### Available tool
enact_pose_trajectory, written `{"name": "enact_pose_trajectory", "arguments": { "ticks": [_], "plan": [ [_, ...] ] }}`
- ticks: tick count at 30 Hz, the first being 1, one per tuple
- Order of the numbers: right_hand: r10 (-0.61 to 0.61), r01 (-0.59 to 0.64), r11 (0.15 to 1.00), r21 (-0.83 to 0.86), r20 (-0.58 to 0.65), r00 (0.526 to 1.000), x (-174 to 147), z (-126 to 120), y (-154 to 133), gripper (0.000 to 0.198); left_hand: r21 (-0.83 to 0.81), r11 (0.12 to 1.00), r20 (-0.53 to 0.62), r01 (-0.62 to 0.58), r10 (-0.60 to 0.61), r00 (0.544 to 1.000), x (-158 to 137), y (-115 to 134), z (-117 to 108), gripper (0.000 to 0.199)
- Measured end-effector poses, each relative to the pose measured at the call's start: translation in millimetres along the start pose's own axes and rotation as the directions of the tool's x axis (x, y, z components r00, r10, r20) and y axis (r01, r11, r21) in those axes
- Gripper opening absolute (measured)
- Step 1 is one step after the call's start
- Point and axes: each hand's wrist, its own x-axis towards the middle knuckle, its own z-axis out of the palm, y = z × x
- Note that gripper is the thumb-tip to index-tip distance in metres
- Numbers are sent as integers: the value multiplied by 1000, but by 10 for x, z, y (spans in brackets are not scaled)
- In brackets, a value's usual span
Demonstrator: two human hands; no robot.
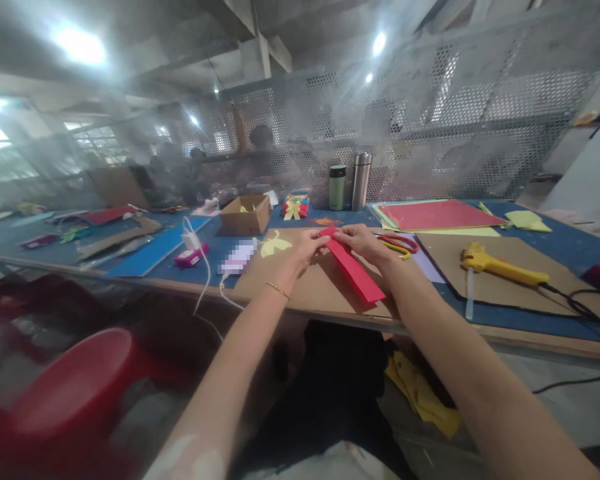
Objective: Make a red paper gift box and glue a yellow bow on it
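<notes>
A long folded strip of red paper or felt [355, 272] slants across a brown cardboard sheet [300, 288], its near end toward me. At its far end, the fingers of my left hand [307, 248] pinch the left corner. My right hand [363, 241] grips the same end from the right, fingers closed over the top edge. Just right of my right hand lie scissors [405, 248] with red and yellow handles, partly hidden by it. Pale yellow cut-out shapes [276, 245] rest on the cardboard to the left of my left hand.
A yellow hot glue gun [503, 268] lies on cardboard at right, its cord trailing off. Red sheets [440, 215], a green tumbler [337, 188], a steel flask [361, 181] and a small box [245, 215] stand or lie behind. A white cable [207, 270] hangs over the table's front edge; a red stool [75, 380] is lower left.
</notes>
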Motion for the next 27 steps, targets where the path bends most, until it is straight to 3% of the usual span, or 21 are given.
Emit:
{"name": "enact_pose_trajectory", "arguments": {
  "ticks": [7,11,14,19,23,27],
  "plan": [
    [-20,21,1000,-21,19,1000,-19,3,-46,59,-4,1000,58,18,-17,998,5,-4,-44,27],
    [-49,51,998,-24,74,996,-59,9,-50,58,34,999,63,0,-2,998,14,-38,-59,39],
    [-76,80,995,-52,76,994,-63,28,-43,56,79,994,80,-71,65,995,16,-68,-71,45],
    [-73,83,992,-90,110,991,-42,27,-29,60,162,964,100,-212,197,975,58,-108,-85,38],
    [-59,71,995,-75,154,986,-55,-1,-32,60,233,902,63,-364,359,931,136,-130,-115,25],
    [-4,18,998,-62,210,978,-81,-15,-43,54,332,853,-10,-403,430,903,220,-120,-185,22]
  ]
}}
